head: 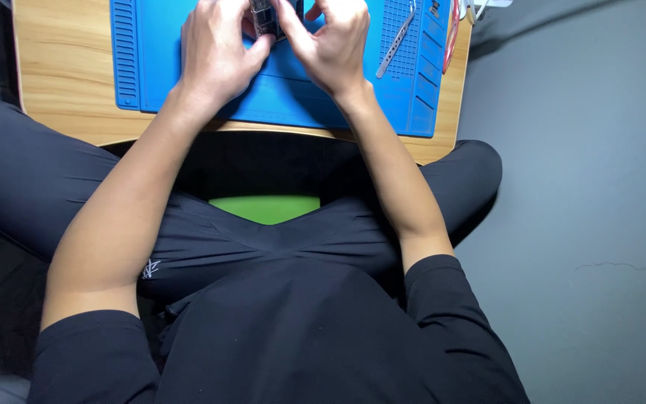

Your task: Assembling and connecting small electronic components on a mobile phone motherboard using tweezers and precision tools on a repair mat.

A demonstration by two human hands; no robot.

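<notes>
My left hand (218,52) and my right hand (334,45) meet at the top edge of the view over a blue work mat (285,97). Between their fingertips sits a small dark device with a metal frame (265,16), partly cut off by the frame's edge. Both hands grip it, the left from its left side, the right from its right side. The device's upper part is out of view.
The mat lies on a low wooden table (61,82). Metal tweezers (396,41) rest on the mat's right side, beside a red-rimmed object (451,37). My crossed legs in black trousers sit below, over a green cushion (265,208). Dark grey floor (585,187) lies to the right.
</notes>
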